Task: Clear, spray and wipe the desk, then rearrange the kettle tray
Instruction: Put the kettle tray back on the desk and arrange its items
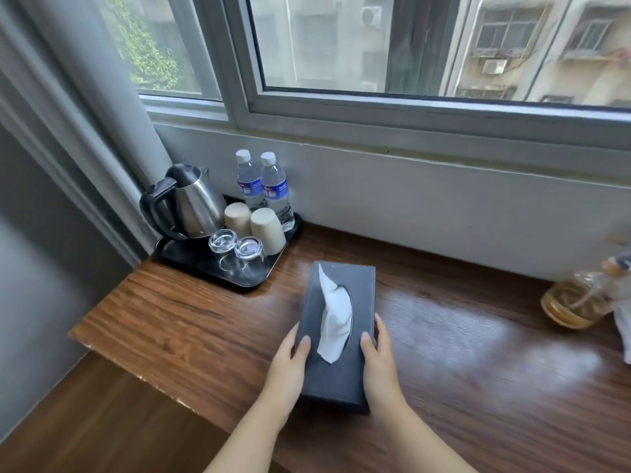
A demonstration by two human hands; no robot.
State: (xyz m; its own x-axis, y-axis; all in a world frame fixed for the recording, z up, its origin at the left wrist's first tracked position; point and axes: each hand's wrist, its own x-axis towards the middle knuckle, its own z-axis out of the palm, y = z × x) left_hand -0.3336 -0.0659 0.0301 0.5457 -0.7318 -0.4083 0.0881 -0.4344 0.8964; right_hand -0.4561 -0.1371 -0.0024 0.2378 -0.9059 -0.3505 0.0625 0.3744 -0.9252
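Note:
A black tissue box (pixel 341 373) with a white tissue sticking out lies lengthwise on the wooden desk (pixel 170 319). My left hand (pixel 290 363) grips its left side and my right hand (pixel 380 360) grips its right side, thumbs on top. At the desk's back left corner stands a black tray (pixel 191 257) holding a steel kettle (pixel 191 203), two water bottles (pixel 264 187), two upturned beige cups (pixel 264 230) and two upturned glasses (pixel 235 249).
A spray bottle with amber liquid (pixel 577 302) and a white cloth (pixel 623 302) sit at the desk's right edge. A white wall and window run along the back. A grey curtain (pixel 85 131) hangs at left. The desk surface right of the box looks shiny.

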